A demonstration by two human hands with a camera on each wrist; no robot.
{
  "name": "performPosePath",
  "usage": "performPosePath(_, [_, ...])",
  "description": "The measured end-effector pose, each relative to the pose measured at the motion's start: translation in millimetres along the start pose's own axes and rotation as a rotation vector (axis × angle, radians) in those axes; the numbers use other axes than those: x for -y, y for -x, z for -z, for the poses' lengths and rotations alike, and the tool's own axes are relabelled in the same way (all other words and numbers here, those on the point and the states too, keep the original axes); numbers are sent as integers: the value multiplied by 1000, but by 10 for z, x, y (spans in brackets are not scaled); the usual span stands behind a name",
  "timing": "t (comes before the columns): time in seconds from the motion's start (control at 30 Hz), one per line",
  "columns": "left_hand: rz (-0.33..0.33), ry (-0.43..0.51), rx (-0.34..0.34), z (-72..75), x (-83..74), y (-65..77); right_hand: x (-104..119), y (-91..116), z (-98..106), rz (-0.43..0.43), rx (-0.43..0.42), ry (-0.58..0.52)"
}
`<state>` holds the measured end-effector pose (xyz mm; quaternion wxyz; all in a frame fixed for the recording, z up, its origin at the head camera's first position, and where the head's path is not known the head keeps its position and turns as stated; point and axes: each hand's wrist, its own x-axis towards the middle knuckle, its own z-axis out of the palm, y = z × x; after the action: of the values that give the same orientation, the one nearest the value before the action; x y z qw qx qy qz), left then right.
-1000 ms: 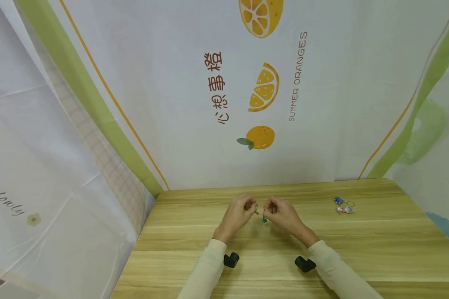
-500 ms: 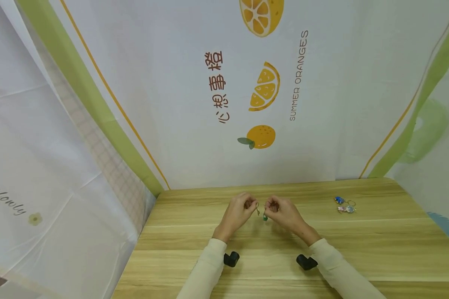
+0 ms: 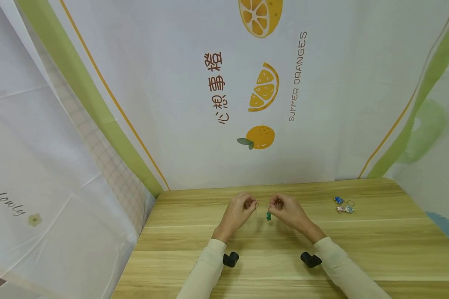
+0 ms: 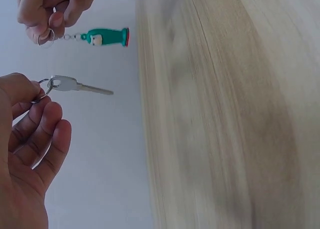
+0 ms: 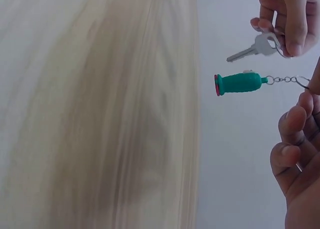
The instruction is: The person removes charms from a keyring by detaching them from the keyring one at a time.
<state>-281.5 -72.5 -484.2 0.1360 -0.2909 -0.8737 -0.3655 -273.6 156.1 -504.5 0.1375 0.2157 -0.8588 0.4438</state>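
My left hand (image 3: 240,214) pinches a metal split ring (image 4: 42,91) between thumb and index finger, and a silver key (image 4: 75,85) hangs from that ring. Across a small gap, my right hand (image 3: 288,214) pinches the ring of a keychain. Its green figure charm (image 5: 240,83), red at the base, dangles from a short chain (image 5: 282,80). Both hands are raised above the wooden table, fingertips facing each other, the key and charm apart.
On the wooden table (image 3: 194,265), to the right, lie a blue charm (image 3: 338,200) with a ring and a pale pink-and-white charm (image 3: 346,209). A black wrist mount (image 3: 230,259) is under the left sleeve, another black mount (image 3: 311,260) by the right. A printed white curtain (image 3: 179,124) stands behind.
My right hand has shifted slightly right with the green charm, widening the gap to the key. The charm and key have swung and turned. My left hand has barely moved.
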Motion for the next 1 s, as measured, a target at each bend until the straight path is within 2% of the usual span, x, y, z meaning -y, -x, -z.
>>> performPosePath(0.23, [1,-7,-20,10,27,9,-62,2,103,6,-18,11])
performPosePath(0.67, [20,-42,-49,30,101,17,-227,58,351,-48,-46,25])
performPosePath(1.0, [46,-22,-60,72,139,15,-308,87,597,-109,-76,47])
